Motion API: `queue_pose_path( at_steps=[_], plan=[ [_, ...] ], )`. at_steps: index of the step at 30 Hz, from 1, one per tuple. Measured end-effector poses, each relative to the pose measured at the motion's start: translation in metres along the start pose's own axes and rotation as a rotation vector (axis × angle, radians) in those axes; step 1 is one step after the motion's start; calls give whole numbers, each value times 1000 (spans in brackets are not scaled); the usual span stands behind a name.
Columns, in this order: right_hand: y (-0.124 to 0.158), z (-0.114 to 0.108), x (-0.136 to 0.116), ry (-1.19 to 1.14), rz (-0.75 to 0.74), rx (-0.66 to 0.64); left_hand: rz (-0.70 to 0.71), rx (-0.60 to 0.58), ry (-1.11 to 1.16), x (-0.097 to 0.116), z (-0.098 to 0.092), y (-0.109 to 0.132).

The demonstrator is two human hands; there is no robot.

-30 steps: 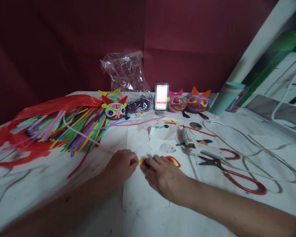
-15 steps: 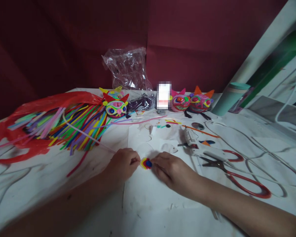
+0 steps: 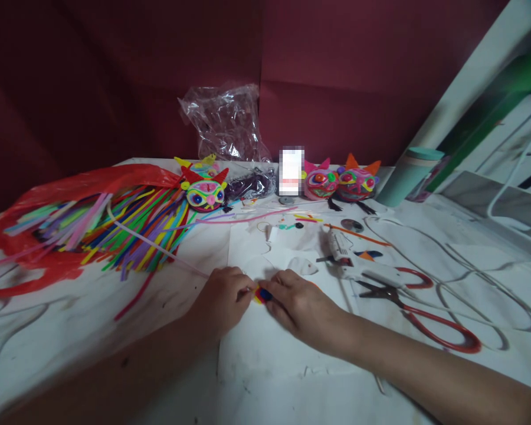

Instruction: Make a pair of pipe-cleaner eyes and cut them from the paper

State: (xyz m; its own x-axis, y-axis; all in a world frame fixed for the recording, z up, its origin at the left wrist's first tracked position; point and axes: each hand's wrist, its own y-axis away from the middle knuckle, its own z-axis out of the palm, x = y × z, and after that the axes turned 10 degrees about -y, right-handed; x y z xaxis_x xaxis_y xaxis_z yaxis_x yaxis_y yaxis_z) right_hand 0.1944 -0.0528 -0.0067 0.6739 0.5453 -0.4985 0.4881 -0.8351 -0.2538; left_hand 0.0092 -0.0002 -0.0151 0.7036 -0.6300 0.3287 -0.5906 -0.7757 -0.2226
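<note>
Between my hands, just above the white sheet, is a small coiled disc of fuzzy pipe cleaner (image 3: 260,294), blue in the middle with red and yellow around it. My right hand (image 3: 307,304) pinches it from the right, its fingers covering part of the blue. At the yellow edge, my left hand (image 3: 223,300) is closed in a pinch on a pale lilac pipe cleaner (image 3: 159,243). That long strip runs back from behind my left hand to the heap at the left, and a pale bit shows at my fingertips.
A red plastic bag (image 3: 92,175) with many coloured pipe cleaners (image 3: 133,236) lies left. Decorated animal heads (image 3: 205,193) stand at the back. To the right are a glue gun (image 3: 347,260), red-handled scissors (image 3: 442,327), loose cord (image 3: 482,271) and a green tumbler (image 3: 402,180).
My right fingers have closed further over the coiled disc, hiding more of it. My hands have drawn slightly nearer each other. The whole view has shifted a little.
</note>
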Motion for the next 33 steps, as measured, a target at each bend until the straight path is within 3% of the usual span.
queue_pose_path(
  at_steps=[3, 7, 12, 19, 24, 33],
  plan=[
    [-2, 1, -2, 100, -1, -45, 12, 8, -15, 0, 1, 0],
    [-4, 1, -1, 19, 8, -30, -10, 73, -45, 0, 3, 1],
    [-5, 1, 0, 76, 34, -80, 6, 54, -26, -3, 4, 2],
    [0, -12, 8, -288, 43, 27, -78, 13, 74, -6, -10, 1],
    [2, -9, 10, -240, 109, 88, -31, 6, 52, -7, -11, 1],
    [1, -2, 13, -140, 32, 60, -38, 18, 8, -4, -4, -1]
  ],
)
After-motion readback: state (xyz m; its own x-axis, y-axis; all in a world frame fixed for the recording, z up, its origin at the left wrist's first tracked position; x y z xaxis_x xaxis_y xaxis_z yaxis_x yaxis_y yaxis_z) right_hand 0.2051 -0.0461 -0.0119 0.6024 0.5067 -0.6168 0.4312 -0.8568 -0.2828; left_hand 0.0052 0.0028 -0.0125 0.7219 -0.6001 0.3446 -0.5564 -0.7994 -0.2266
